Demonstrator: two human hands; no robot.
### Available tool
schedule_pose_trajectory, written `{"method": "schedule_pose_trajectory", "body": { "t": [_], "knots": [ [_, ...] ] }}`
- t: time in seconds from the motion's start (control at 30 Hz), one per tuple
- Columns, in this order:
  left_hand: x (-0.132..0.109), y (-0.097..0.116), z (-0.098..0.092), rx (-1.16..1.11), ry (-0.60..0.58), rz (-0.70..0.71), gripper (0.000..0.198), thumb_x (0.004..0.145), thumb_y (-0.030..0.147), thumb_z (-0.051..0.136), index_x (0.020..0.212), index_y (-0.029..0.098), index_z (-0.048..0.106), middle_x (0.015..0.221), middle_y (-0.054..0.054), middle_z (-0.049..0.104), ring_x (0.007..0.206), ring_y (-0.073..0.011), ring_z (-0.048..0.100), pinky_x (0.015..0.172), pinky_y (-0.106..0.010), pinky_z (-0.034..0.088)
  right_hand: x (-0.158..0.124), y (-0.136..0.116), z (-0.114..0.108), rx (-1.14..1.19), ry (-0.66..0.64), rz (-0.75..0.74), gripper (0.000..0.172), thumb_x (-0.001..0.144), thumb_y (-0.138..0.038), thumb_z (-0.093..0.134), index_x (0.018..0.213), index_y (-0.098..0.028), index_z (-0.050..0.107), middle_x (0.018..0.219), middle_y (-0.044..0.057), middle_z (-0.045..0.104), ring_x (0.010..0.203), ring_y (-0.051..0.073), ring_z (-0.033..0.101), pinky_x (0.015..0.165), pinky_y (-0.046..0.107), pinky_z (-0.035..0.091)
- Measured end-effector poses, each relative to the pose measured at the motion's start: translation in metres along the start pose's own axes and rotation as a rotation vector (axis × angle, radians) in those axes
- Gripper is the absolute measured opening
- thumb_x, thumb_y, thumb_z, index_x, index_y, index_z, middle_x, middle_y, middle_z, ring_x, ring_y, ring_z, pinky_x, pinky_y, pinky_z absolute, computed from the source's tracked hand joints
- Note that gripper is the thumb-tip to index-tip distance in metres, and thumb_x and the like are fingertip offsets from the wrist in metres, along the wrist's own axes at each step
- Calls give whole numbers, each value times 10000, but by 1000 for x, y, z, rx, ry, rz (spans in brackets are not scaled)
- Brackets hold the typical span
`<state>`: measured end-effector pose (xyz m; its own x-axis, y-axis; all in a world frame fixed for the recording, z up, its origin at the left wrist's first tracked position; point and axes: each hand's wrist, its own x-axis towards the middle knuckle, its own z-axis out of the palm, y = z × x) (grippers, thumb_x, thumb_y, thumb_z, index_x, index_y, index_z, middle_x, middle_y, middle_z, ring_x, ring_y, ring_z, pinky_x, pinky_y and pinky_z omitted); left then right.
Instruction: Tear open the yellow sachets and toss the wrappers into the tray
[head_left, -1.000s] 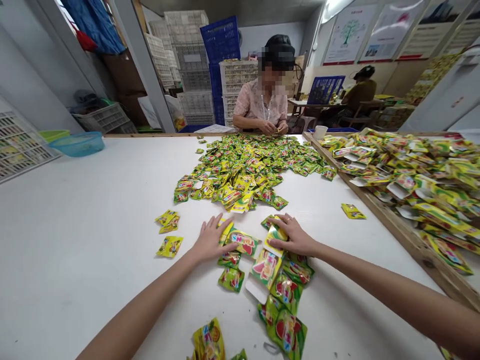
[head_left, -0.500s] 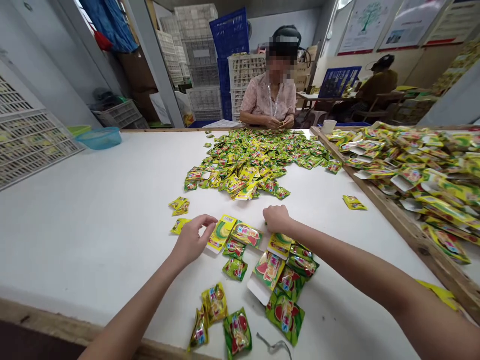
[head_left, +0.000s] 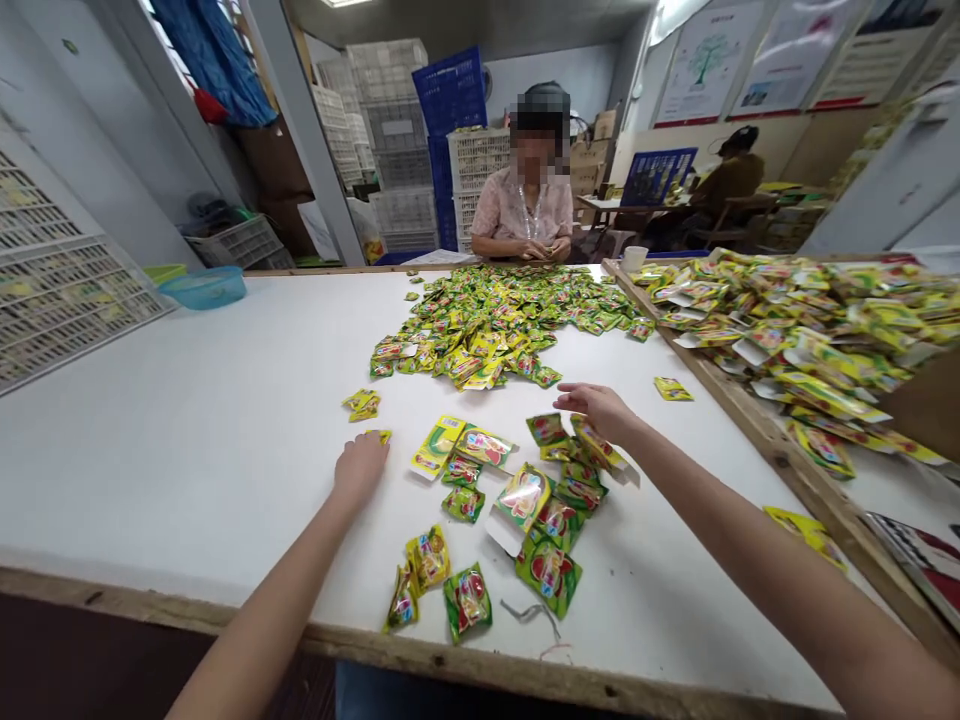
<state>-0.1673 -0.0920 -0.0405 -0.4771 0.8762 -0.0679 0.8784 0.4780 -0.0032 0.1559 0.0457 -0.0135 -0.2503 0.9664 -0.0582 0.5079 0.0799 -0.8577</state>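
My left hand lies on the white table with its fingers curled over a small yellow packet that peeks out at the fingertips. My right hand hovers just above a loose cluster of green and yellow snack packets, fingers pointing left. A long green-yellow packet with a white end hangs under its palm, apparently pinched by the thumb. A yellow carded packet lies between my hands. Two small yellow packets sit left of the cluster.
A big heap of packets covers the table's far middle, with a seated person working behind it. A wooden-edged tray full of packets runs along the right. White crates and a blue bowl stand at the left. Three packets lie near the front edge.
My left hand slid left off the yellow carded packet onto a small yellow packet. My right hand moved right and lifted, taking a long packet with it. The camera tilted back.
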Motion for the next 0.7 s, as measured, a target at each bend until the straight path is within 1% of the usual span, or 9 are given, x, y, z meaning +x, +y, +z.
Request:
{"method": "schedule_pose_trajectory", "body": {
  "t": [0.1,0.17,0.23,0.33,0.43,0.47,0.53,0.63,0.7],
  "knots": [
    [-11,5,2,-20,-7,58,334,862,104,282,1065,114,547,1001,-167,653,911,-275,629,733,-342,459,-15,1,7,29,-23,-18,306,786,-164,434,985,-112,661,905,118,716,818,174,674,745,292,515],
    [-19,7,0,-40,5,67,313,874,135,280,1062,136,531,947,-143,672,857,-264,643,699,-331,460,-24,-3,11,20,-54,-60,278,750,-143,493,961,-132,672,960,103,711,896,184,657,817,299,496],
    [-25,9,-3,-139,48,88,277,894,222,299,1050,170,521,945,-112,682,870,-245,644,709,-316,463,-31,-8,17,-179,-127,-171,313,726,-118,521,999,-162,669,1077,88,679,1017,199,611,903,314,454],
    [-35,18,-8,-581,137,216,197,862,316,390,934,211,541,920,-43,689,859,-195,645,727,-273,469,-36,-14,29,-615,-260,-305,412,669,-113,611,1075,-171,644,1197,123,608,1175,289,498,1028,451,328],
    [-49,34,-11,-996,148,308,185,773,387,530,811,206,530,770,1,660,705,-166,630,635,-257,468,-36,-13,42,-731,-303,-301,447,535,-9,670,960,-149,674,1112,164,622,1120,359,514,1033,599,202],
    [-54,39,-13,-1089,124,314,213,743,405,570,781,202,520,728,11,642,669,-157,616,611,-253,465,-36,-12,44,-736,-302,-311,406,530,16,653,900,-149,679,1072,154,629,1079,341,539,1032,596,198],
    [-66,51,-16,-1280,31,313,272,694,426,635,741,192,505,685,22,618,648,-143,601,603,-250,471,-37,-11,42,-719,-278,-341,276,590,19,600,799,-149,668,996,126,631,991,270,579,1014,503,281],
    [-82,67,-19,-1556,-168,277,344,635,430,710,775,176,526,737,13,633,697,-144,614,660,-270,500,-44,-11,35,-658,-197,-364,158,717,-37,509,738,-150,617,900,94,617,873,185,590,853,324,422],
    [-91,80,-18,-1711,-272,247,386,617,428,734,832,170,543,808,-3,653,751,-151,627,718,-288,510,-54,-11,34,-414,-93,-309,73,778,-134,500,748,-166,558,819,56,608,781,158,588,729,281,455]
  ]
}}
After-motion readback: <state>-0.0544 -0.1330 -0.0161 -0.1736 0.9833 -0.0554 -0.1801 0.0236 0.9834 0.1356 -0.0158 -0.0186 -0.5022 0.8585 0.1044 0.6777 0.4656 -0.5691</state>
